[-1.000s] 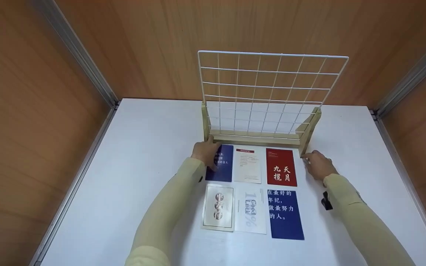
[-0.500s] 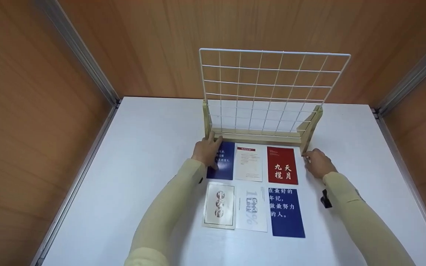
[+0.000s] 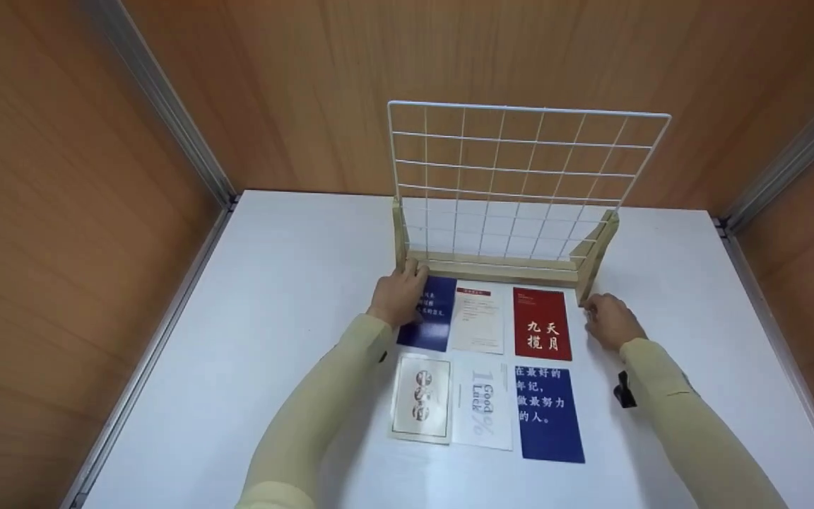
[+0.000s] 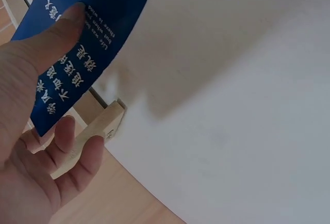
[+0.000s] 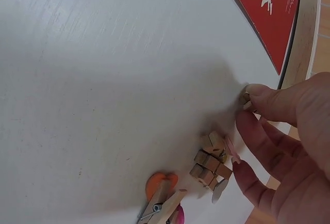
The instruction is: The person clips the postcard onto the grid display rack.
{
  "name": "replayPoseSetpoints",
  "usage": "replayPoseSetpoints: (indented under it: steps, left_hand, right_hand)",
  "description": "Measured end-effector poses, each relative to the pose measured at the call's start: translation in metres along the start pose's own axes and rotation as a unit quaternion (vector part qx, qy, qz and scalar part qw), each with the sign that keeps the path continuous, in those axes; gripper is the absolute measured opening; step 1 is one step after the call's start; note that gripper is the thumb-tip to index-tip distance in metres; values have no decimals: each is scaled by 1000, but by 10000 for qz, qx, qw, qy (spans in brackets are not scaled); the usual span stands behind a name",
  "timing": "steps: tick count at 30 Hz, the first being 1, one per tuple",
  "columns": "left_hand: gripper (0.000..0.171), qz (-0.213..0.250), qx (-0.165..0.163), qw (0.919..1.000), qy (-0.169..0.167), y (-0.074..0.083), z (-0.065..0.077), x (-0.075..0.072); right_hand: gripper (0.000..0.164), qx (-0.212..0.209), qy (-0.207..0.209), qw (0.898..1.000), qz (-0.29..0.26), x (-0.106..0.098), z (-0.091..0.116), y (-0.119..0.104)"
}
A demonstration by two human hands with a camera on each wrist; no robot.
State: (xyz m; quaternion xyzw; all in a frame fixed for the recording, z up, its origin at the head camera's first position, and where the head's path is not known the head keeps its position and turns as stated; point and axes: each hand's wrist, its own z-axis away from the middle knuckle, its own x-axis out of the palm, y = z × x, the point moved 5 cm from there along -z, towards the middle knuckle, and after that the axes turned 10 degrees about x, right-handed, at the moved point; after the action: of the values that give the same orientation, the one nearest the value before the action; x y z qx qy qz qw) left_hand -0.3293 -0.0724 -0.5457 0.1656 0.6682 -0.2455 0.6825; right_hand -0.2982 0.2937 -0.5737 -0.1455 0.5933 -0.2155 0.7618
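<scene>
1. Near the middle of the head frame, the left hand [image 3: 396, 293] is grasping the upper blue card [image 3: 429, 329], its thumb pressing on the lettered face.
2. Below, at lower centre, a gold-bordered cream card [image 3: 421, 398] is lying flat.
3. Above, from centre to upper right, a white wire grid [image 3: 531, 170] is standing in a wooden base [image 3: 499, 268].
4. Just right of the upper blue card, a white card with a red header [image 3: 478, 322] is lying above a "Good Luck" card [image 3: 482, 406].
5. Next rightward, a red card [image 3: 545, 325] is lying above the lower blue card [image 3: 552, 424].
6. Right of centre, the right hand [image 3: 613, 324] is pinching a small wooden piece [image 5: 247, 99]; whether clip or base foot, I cannot tell.
7. Low in the right-wrist frame, small wooden clips [image 5: 206, 164] are lying near an orange-heart clothespin [image 5: 164, 203].
</scene>
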Motion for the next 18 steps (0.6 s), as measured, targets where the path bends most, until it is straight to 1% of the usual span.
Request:
replayPoseSetpoints:
  steps: [5,7,13,18]
  left_hand:
    - [77,-108,48,9999,71,1,4,1]
    - [71,-196,95,9996,162,2,5,0]
    - [51,-337,195,9983,434,0,4,-8]
    - [40,-442,224,9977,469,-2,4,-16]
  right_hand:
    - [19,-66,76,9999,-59,1,4,2]
    - [18,-91,110,9999,-45,1,5,4]
    - [20,-228,235,9994,-101,-4,3,5]
    - [22,-136,170,9997,-130,-6,5,4]
